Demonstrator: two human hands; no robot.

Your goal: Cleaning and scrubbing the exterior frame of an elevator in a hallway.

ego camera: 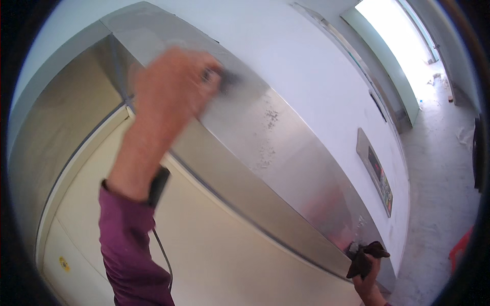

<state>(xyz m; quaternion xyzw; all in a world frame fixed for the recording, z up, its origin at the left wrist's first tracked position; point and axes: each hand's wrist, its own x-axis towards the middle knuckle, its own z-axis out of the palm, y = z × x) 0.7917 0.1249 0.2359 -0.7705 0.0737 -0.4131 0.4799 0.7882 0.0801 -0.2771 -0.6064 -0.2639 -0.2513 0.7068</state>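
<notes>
A brushed stainless-steel door frame (306, 172) curves across the view beside a cream-coloured door panel (245, 252). My left hand (172, 88), blurred and in a purple sleeve, is raised to the upper part of the frame. Its fingers close around a small dark object (229, 80) too blurred to name. Lower right, my right hand (369, 275) holds a dark brown cloth (361, 262) at the frame's surface. Greyish flecks of residue (271, 118) mark the steel between the hands. A whitish smear (359, 225) shows just above the cloth.
Behind my left wrist is a flat black device (159, 185), with a thin black cable (164, 252) below. A lift call panel (375, 172) sits on the white wall (283, 65). To the right, a grey floor (436, 160) leads to a bright doorway (398, 42); something red (459, 248) stands at the edge.
</notes>
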